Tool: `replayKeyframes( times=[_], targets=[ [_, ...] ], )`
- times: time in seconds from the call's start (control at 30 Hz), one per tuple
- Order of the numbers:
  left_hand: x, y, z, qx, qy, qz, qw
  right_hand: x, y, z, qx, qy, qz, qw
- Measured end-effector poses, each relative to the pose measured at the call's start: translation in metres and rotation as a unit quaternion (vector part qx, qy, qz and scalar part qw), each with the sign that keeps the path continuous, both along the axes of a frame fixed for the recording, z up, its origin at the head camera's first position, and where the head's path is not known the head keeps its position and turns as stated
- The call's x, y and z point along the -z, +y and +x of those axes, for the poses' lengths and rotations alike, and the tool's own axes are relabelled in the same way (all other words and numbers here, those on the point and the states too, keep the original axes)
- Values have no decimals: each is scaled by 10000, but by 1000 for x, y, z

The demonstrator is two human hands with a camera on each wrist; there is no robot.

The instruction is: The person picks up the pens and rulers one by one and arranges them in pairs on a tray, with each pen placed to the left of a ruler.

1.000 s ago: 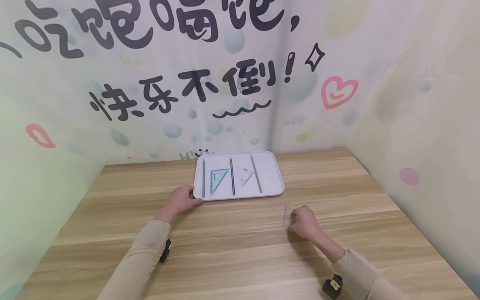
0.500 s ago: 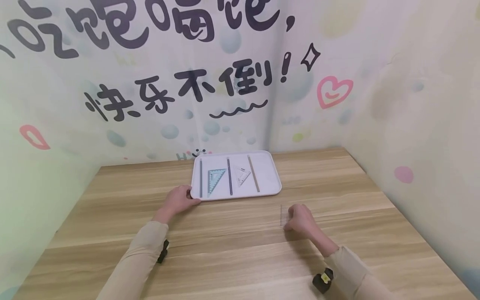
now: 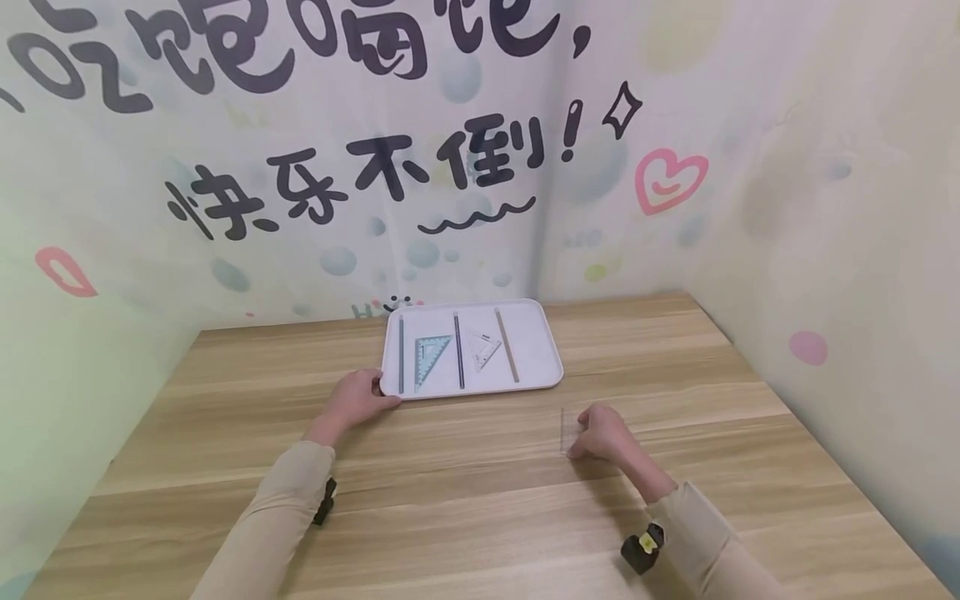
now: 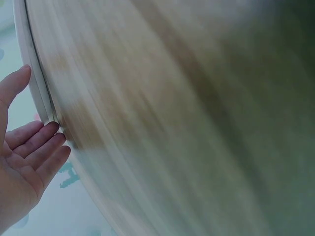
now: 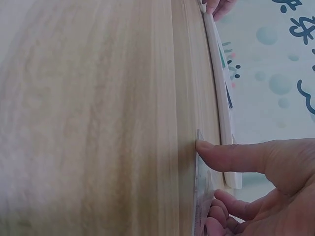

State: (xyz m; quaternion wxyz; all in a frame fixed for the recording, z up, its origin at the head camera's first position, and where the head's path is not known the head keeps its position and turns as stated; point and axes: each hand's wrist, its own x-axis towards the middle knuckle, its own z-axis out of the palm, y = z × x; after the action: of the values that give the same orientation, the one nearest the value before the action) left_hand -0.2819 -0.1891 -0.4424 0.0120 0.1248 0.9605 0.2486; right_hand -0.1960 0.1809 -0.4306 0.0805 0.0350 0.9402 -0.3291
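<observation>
In the head view, my left hand (image 3: 358,400) rests at the near left corner of a white tray (image 3: 542,350), thumb along its front edge. The left wrist view shows the fingers (image 4: 42,147) fairly straight, tips touching the tray's end. My right hand (image 3: 606,433) pinches a clear plastic ruler (image 3: 567,432) in front of the tray's right corner. Seen from the right wrist, the thumb presses one edge of the ruler (image 5: 199,182), with curled fingers at its other side; the hand hides part of its outline. It is low over the wooden table.
On the tray lie a grey-blue pencil (image 3: 402,354), a teal set square (image 3: 431,357), a dark pencil (image 3: 459,350), a clear set square (image 3: 485,348) and a brown pencil (image 3: 507,346). The wooden table (image 3: 450,500) meets a printed wall (image 3: 480,258) behind the tray.
The head view has shifted slightly, so everything appears a little further left. The left hand stays at the tray corner; the right hand keeps the ruler in nearly the same place.
</observation>
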Motion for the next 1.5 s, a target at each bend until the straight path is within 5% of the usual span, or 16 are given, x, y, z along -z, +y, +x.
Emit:
replayKeyframes(
  times=[0.93,1.5],
  targets=[
    [0,0,-1,-8,-140,-67,9999,-1,6,3,-127,254,-76,9996],
    [-1,0,0,-5,-91,-108,9999,3,-9,-9,-184,679,545,9960]
  ],
)
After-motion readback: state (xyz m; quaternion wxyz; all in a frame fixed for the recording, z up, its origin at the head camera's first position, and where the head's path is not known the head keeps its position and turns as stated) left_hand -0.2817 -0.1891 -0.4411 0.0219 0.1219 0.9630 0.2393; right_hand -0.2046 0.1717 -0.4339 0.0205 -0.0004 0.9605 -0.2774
